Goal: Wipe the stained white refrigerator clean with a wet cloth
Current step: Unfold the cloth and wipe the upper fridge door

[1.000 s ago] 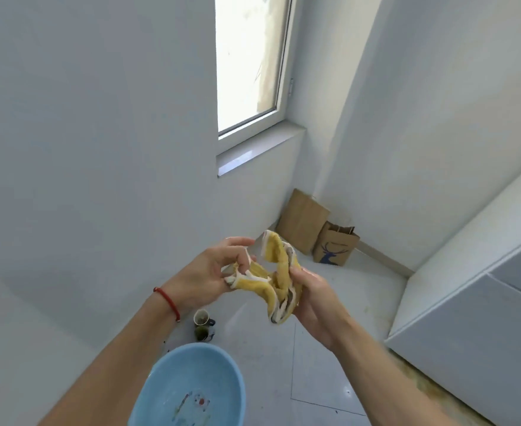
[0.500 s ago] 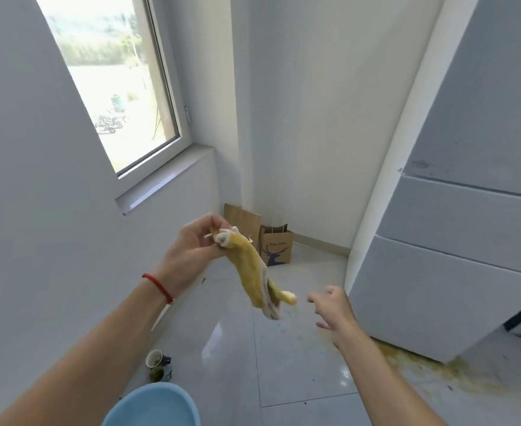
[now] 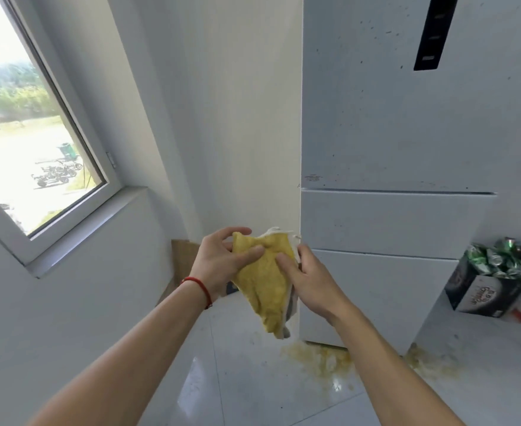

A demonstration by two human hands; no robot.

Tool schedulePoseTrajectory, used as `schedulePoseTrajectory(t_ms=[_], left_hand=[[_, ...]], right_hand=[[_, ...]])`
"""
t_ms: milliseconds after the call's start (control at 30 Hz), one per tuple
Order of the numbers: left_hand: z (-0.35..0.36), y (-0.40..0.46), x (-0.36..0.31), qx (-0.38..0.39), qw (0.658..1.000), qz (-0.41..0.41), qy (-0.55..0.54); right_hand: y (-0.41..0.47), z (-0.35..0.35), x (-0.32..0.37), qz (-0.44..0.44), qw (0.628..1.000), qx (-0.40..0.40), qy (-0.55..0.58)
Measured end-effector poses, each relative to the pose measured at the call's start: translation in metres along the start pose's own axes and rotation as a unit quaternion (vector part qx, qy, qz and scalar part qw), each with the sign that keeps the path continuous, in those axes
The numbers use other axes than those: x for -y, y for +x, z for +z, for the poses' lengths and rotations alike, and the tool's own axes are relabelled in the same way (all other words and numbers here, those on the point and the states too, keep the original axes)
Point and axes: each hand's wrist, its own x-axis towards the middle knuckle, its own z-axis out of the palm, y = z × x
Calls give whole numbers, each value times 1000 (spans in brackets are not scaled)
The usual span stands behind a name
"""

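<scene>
A tall white refrigerator [image 3: 397, 124] fills the right half of the view, its upper door speckled with small dark spots and carrying a black panel near the top. In front of its lower left corner I hold a yellow cloth [image 3: 266, 287] with white edging at chest height. My left hand [image 3: 222, 262] grips the cloth's upper left part, thumb on its face. My right hand [image 3: 305, 279] pinches the cloth's right side, thumb on the yellow face. The cloth hangs down to a point between my forearms, apart from the refrigerator.
Yellowish stains [image 3: 320, 359] spread on the white tiled floor at the refrigerator's foot. A dark box [image 3: 486, 293] topped with shiny green wrapping stands on a surface at the right. A brown paper bag [image 3: 183, 256] leans in the corner. A window [image 3: 28, 142] is at the left.
The view swung up and right toward the refrigerator. My right hand, free half a second ago, has taken hold of the cloth again. The blue basin has left the view.
</scene>
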Motion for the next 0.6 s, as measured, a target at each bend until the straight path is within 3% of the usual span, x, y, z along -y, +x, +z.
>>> schedulePoseTrajectory(t_ms=[100, 167, 233, 300, 400, 467, 600], left_hand=[[22, 20, -10, 28, 985, -38, -167], [33, 35, -6, 119, 944, -85, -295], [46, 41, 9, 252, 920, -106, -280], [59, 49, 24, 309, 926, -82, -201], [71, 71, 24, 271, 952, -33, -140], [75, 90, 19, 241, 968, 12, -65], [85, 112, 32, 149, 986, 48, 52]], right_hand=[[11, -27, 12, -36, 998, -45, 4], [21, -41, 22, -37, 993, -70, 91], [32, -58, 31, -20, 980, -103, 169], [37, -76, 31, 33, 964, -120, 237], [23, -85, 9, 153, 951, -44, 266], [17, -73, -12, 181, 959, -22, 215], [33, -60, -40, 124, 963, -217, 101]])
